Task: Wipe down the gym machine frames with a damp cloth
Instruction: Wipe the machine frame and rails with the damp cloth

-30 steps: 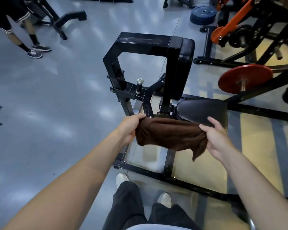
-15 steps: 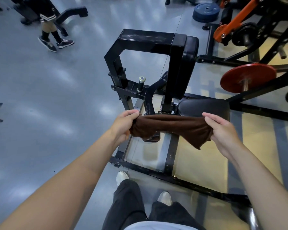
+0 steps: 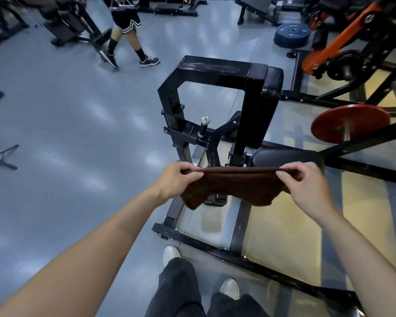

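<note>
A brown cloth (image 3: 233,186) is stretched flat between my two hands, in front of me at waist height. My left hand (image 3: 176,179) pinches its left edge and my right hand (image 3: 306,186) pinches its right edge. Its lower corners hang loose. Beyond and below the cloth stands a black machine frame (image 3: 213,69) with a square arch, a black upright pad (image 3: 270,97) on its right side and a black seat pad (image 3: 288,159). The cloth is apart from the frame and hides part of its lower post.
The frame's base bars (image 3: 238,257) run across the floor just ahead of my white shoes (image 3: 170,253). A red weight plate (image 3: 350,122) and an orange-armed machine (image 3: 338,42) stand at the right. A blue plate (image 3: 292,35) lies far back. A person (image 3: 126,30) walks at the far left.
Both hands have raised the cloth and pulled it taut and flat. The person in the background has walked to the right. My view has tilted up.
</note>
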Tool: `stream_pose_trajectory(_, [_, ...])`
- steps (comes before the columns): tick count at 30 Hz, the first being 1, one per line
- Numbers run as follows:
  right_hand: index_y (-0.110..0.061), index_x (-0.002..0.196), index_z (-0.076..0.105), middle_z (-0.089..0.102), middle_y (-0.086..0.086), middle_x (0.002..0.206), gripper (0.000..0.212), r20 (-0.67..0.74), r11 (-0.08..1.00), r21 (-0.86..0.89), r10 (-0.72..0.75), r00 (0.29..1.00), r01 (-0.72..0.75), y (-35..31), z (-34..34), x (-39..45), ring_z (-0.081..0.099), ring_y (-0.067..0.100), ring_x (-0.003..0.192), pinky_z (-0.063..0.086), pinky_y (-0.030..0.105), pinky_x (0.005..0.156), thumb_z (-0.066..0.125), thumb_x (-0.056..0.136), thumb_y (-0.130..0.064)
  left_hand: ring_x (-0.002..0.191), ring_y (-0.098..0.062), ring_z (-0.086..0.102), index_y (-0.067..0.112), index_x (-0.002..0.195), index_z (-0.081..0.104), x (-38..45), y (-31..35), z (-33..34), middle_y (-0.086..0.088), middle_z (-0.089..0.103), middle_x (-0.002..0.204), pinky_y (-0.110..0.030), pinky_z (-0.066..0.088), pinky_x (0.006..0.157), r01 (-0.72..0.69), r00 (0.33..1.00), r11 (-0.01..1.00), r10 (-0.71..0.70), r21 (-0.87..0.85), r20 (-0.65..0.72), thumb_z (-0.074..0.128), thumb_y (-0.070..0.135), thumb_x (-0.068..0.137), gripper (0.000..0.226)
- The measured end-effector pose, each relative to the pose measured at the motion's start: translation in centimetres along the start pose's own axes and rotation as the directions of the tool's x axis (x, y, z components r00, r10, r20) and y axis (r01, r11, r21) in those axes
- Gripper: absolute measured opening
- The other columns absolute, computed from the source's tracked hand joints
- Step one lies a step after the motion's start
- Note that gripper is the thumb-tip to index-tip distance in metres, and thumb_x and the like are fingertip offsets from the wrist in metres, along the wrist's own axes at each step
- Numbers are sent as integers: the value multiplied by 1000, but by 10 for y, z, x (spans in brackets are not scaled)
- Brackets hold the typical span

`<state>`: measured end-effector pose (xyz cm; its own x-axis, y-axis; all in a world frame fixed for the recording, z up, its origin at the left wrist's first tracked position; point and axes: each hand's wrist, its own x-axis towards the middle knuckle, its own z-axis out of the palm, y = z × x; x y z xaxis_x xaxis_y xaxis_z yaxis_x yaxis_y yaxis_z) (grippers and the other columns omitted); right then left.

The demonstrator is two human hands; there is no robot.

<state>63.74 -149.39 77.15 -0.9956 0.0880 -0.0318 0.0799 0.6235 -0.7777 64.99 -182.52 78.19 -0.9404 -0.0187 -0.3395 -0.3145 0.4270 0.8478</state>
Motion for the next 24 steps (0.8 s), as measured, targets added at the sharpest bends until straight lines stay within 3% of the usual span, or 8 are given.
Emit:
stream_pose_trajectory(2, [-22, 109, 73, 52, -4, 120, 15, -30, 997, 64, 36, 999, -34, -9, 2, 0, 56, 15, 110, 42, 27, 96, 71, 97, -31, 79, -12, 68, 18, 101, 79, -4, 2, -9, -4, 76, 92, -19, 53, 68, 59, 998, 983, -52, -173, 47, 67, 24, 99, 14])
stream_pose_trajectory(4, [-20, 111, 73, 60, -6, 119, 17, 1, 982, 179, 68, 998, -67, -17, 2, 1, 58, 14, 110, 43, 24, 92, 70, 98, -30, 84, -19, 69, 13, 109, 78, -4, 2, -18, -12, 77, 98, -28, 53, 77, 121, 990, 961, -99, -248, 98, 65, 23, 100, 19])
stream_pose_trajectory(6, [-25, 108, 72, 70, -6, 107, 12, 43, 955, 280, 87, 995, -95, -24, 3, 3, 64, 14, 104, 48, 25, 82, 68, 99, -31, 86, -22, 66, 14, 108, 78, -3, 1, -26, -12, 75, 98, -34, 50, 80, 140, 987, 968, -120, -211, 104, 66, 24, 99, 18])
stream_pose_trajectory(10, [-28, 100, 69, 71, -4, 99, 6, -21, 948, 315, 42, 999, -33, -35, 5, 6, 66, 15, 99, 58, 32, 78, 68, 98, -34, 83, -9, 67, 21, 109, 75, -6, 5, -37, 0, 74, 96, -16, 50, 73, 81, 986, 996, -73, -43, 151, 73, 12, 93, 19])
stream_pose_trajectory(16, [-25, 106, 65, 66, -17, 100, 9, -162, 975, 217, -11, 987, 47, -51, 8, 5, 58, -13, 91, 38, 1, 71, 66, 100, -32, 94, -17, 64, 37, 90, 72, -1, 3, -44, 7, 70, 95, -27, 49, 78, -93, 992, 967, 110, 239, -59, 66, 23, 97, 17])
stream_pose_trajectory(19, [-23, 104, 64, 67, -14, 96, 12, -171, 978, 201, -25, 985, 60, -56, 11, 6, 59, -10, 87, 38, 3, 69, 66, 100, -34, 128, -24, 40, 38, 97, 76, -2, 5, -45, -2, 57, 123, -37, 39, 105, -46, 962, 917, 148, 395, -231, 63, 35, 100, 14])
stream_pose_trajectory(22, [-22, 105, 65, 69, -5, 97, 17, -183, 966, 256, 18, 983, 30, -59, 11, 10, 61, 3, 87, 42, 15, 68, 66, 99, -38, 148, -20, 13, 29, 101, 78, -5, 14, -50, -3, 25, 159, -42, 20, 122, -75, 955, 901, 187, 427, -228, 63, 37, 100, 17])
stream_pose_trajectory(24, [-24, 103, 66, 69, -3, 97, 16, -164, 952, 305, 58, 985, -5, -64, 9, 14, 62, 8, 87, 43, 15, 63, 66, 99, -40, 140, -15, 35, 23, 100, 78, -8, 22, -55, 3, 45, 151, -37, 32, 115, -111, 977, 951, 158, 288, -145, 62, 35, 101, 20])
